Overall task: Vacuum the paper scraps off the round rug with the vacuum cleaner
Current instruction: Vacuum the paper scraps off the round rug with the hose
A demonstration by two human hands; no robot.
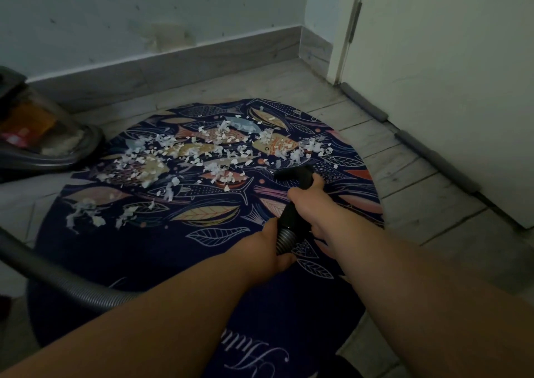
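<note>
right hand [306,201] fingers wrap the nozzle [297,172], left hand [273,250] fingers wrap the hose [284,240]. scraps [185,152] litter the rug's [161,256] far half, beside the nozzle. suction could lift the rug and scatter them onto the floor [404,204].

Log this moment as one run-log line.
left hand: grips hose | right hand: grips black nozzle | paper scraps: strewn across round rug | nozzle: low, beside scraps | status: many scraps remain

The vacuum cleaner body [43,137] is cut off at nine o'clock, the hose [57,279] at eight, the round rug [144,250] at six; the nozzle [291,172] is too dark to make out.
</note>
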